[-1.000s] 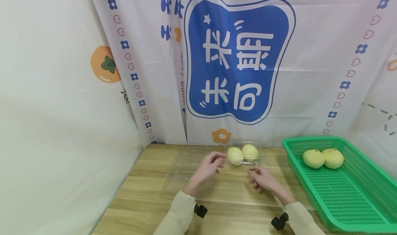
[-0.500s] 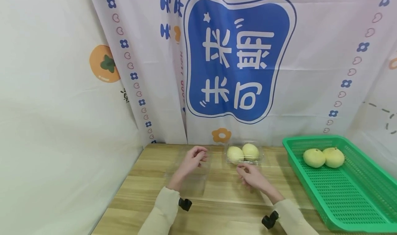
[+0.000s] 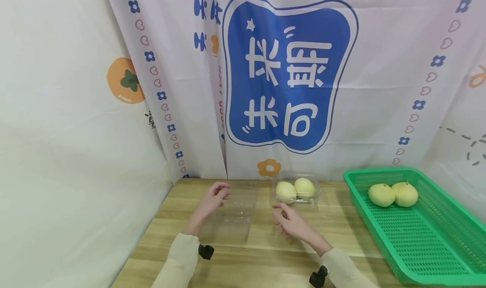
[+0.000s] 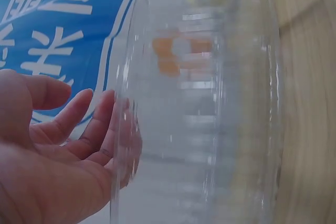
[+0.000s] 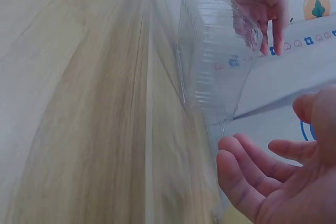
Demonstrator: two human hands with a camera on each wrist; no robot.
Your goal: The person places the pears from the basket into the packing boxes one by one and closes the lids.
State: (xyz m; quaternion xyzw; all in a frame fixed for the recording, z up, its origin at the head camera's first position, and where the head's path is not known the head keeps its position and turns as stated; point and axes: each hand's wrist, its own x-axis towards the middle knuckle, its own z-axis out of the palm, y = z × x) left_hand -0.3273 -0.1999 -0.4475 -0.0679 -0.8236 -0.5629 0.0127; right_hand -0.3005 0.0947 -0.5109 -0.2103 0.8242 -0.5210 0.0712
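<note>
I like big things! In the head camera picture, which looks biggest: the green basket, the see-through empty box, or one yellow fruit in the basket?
1. Green plastic mesh basket
2. Clear empty plastic box, held by the left hand
3. Round yellow fruit

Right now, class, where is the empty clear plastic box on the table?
In the head view, the empty clear plastic box lies on the wooden table, left of the clear box holding two pears, with the left hand at its far-left edge.

head view from above, wrist views close, sharing clear lid (image 3: 231, 207)
</note>
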